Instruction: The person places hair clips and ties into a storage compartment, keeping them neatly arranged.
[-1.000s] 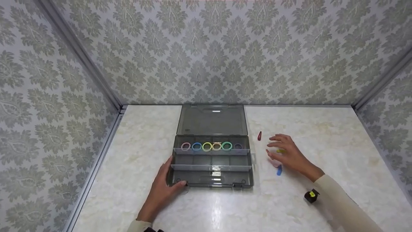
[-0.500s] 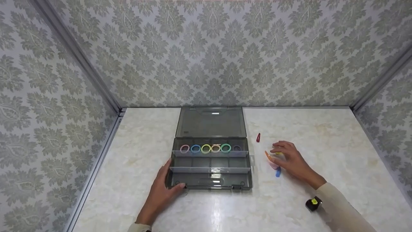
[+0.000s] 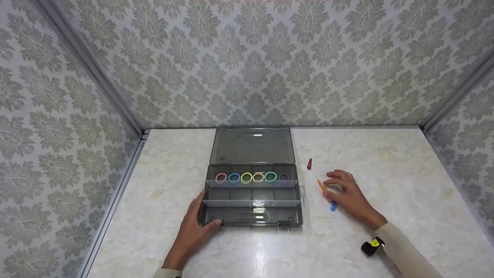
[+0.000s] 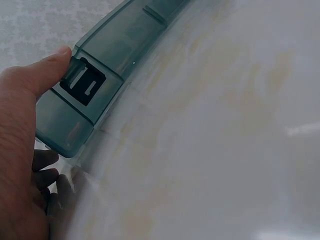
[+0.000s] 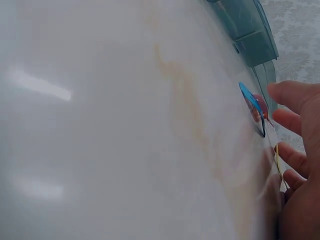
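A translucent dark storage box (image 3: 252, 193) lies with its lid (image 3: 252, 146) folded back. My left hand (image 3: 195, 216) grips its front left corner, thumb on the front rim by the latch (image 4: 82, 82) and fingers along the side. To the right of the box, my right hand (image 3: 349, 197) hovers low with its fingers spread and gently bent. An orange hair clip (image 3: 320, 185) shows at its thumb and fingertips, and a blue hair clip (image 3: 333, 206) below the thumb. In the right wrist view, a yellow clip (image 5: 278, 157) shows by the other fingers, and a pink one is partly hidden.
Several coloured rings, including a green one (image 3: 270, 177), line the back compartment. White dividers (image 3: 252, 203) split the box. A red hair clip (image 3: 309, 164) lies right of it. The patterned wall (image 3: 254, 77) rises behind the table.
My right hand has drawn slightly back and down, bringing the orange clip into view at its fingertips. The yellow clip has gone from sight in the head view. My left hand stays on the box.
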Demonstrator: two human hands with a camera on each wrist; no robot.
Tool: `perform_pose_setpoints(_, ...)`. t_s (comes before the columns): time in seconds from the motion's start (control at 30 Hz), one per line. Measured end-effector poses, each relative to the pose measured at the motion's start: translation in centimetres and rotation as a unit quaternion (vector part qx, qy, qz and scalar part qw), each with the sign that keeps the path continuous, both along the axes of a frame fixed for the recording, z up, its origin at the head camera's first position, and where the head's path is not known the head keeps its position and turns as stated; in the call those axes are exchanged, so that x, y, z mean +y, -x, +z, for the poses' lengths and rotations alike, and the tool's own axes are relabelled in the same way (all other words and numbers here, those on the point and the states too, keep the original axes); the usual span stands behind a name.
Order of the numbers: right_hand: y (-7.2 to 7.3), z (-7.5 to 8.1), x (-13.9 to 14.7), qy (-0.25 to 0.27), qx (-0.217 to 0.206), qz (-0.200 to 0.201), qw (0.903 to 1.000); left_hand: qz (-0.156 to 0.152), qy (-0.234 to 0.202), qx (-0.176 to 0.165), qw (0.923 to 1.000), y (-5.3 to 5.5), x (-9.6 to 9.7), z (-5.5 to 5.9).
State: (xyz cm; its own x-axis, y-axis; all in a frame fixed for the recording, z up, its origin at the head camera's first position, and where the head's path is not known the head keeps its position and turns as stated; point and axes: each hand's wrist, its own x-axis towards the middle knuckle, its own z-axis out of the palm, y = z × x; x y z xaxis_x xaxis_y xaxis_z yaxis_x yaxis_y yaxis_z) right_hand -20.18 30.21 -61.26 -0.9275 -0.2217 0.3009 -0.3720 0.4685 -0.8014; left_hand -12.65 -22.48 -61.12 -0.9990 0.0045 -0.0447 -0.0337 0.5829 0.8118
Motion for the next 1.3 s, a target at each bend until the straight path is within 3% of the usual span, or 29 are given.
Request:
perform_pose_setpoints(0.4, -0.1, -0.3, -0.2, -0.009, 0.007, -0.007, 0.9999, -0.003, 0.000, 0.016, 0.9999, -0.1, -0.2, -0.3)
perform_pose_setpoints(0.67, -1.2, -0.4, 0.1, -0.020, -0.002, -0.006, 0.9998, -0.011, -0.006, 0.017, 0.9998, -0.1, -0.2, -0.5)
perform_pose_setpoints(1.3, -2.5, -0.8, 0.7, -0.058, 0.053, -0.010, 0.9969, -0.007, -0.008, 0.011, 0.9999, -0.2, -0.2, -0.2)
